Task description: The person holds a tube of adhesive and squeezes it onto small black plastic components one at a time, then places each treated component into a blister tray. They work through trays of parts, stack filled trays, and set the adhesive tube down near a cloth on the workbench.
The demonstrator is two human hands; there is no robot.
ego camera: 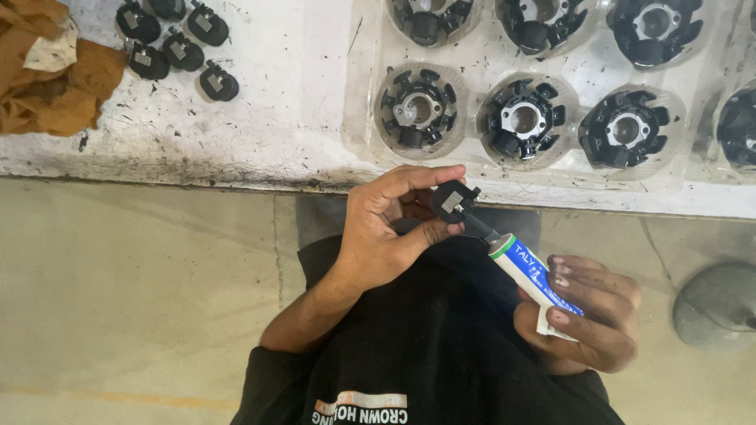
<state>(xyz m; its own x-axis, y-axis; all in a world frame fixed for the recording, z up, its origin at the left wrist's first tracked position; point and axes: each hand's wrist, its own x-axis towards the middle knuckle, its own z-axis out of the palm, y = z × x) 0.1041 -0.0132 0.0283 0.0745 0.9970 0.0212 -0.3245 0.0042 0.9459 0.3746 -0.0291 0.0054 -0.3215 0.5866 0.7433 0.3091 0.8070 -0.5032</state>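
Scuffed white bench [260, 118] fills the upper part of the head view, with bare concrete floor [118, 299] below its edge.

Left hand [386, 228] is closed in a pinch: thumb and fingers clamp a small black clip [453, 201] with a grey metal face, held just off the bench edge and above the lap. Right hand [587, 315] is wrapped firmly round a blue and white tube [529, 271], fingers curled over its lower end, the green collar and dark nozzle pointing up and away from the palm. The nozzle tip touches the underside of the clip, so the two grips meet at that one spot.

Beyond the left hand's pinch, on the bench, a clear tray [472, 63] holds round black parts [524, 120] in separate wells. Far off past the left wrist lie loose clips [177, 39] of the same kind, just beside a crumpled brown rag [47, 79].

Judging by this, the step in hand is laying paste from the tube onto the clip. What it calls for next, I judge, is a light squeeze from the right hand while the left holds the clip steady against the nozzle, then a clean lift away so the bead does not smear.
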